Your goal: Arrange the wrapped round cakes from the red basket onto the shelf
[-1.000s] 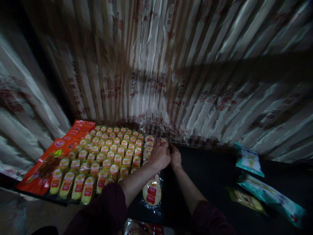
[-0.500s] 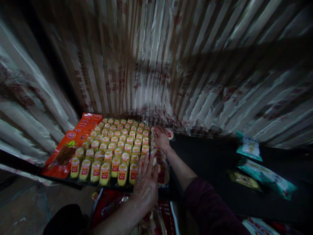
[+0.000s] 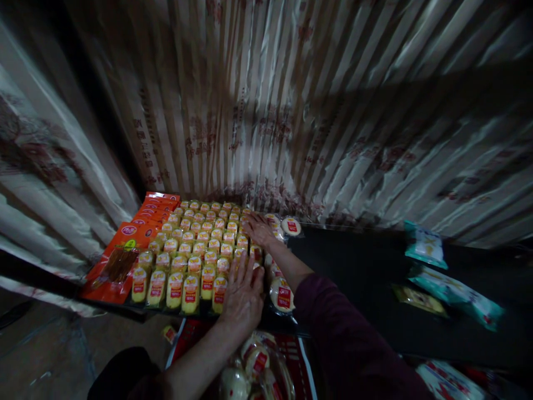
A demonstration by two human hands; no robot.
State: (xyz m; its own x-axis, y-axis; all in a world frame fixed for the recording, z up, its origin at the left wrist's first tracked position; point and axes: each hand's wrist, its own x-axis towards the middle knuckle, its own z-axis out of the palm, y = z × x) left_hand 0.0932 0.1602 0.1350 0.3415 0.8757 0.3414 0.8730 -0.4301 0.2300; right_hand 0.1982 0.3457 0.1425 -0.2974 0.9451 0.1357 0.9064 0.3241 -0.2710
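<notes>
Small yellow wrapped cakes with red-and-white labels stand in tight rows on a black shelf. My left hand lies flat with fingers stretched over the front right end of these rows. Farther back, my right hand rests with extended fingers along the right edge of the rows, palm down. Beside the hands, a line of round white pastries in clear wrappers with red labels runs from back to front; my right forearm hides part of it. Another round pastry lies at its back right.
Orange snack bags overlap at the shelf's left end. Teal-and-white packets and a yellowish packet lie to the right. Below the shelf, a red box holds bagged round pastries. Pleated printed sheeting hangs behind.
Both hands have shifted left against the rows, the right one from over the round pastries to the yellow cakes' edge. More round pastries now show. The view has swung slightly left.
</notes>
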